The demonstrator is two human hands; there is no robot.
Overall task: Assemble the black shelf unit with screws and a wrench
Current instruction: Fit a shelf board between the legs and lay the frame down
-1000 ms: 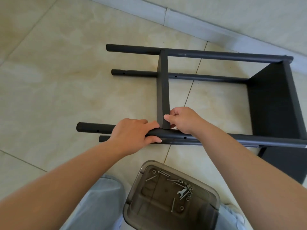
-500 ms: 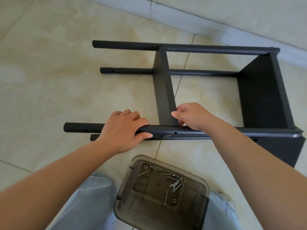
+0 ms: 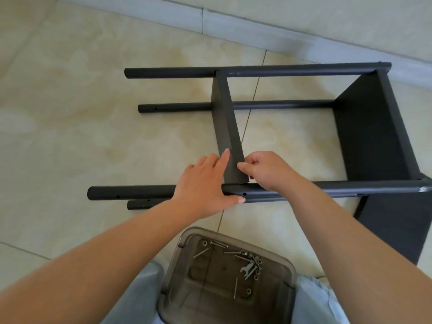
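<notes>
pale glossy floor tiles (image 3: 98,127) carry the black shelf unit (image 3: 364,136), lying on its side below a light baseboard. the middle shelf panel (image 3: 225,122) spans the near and far poles. the left hand (image 3: 205,183) rests on the near pole (image 3: 327,187), thumb under it, one straight finger touching the panel, grasping nothing. the right hand (image 3: 264,168) pinches the panel's near corner. likely step: lining that corner up with the pole's screw hole (image 3: 244,194). steady the pole, nudge the panel square until holes meet, then reach for a screw. screws and the wrench (image 3: 247,269) wait in the clear tray (image 3: 177,286) by the knees.
</notes>
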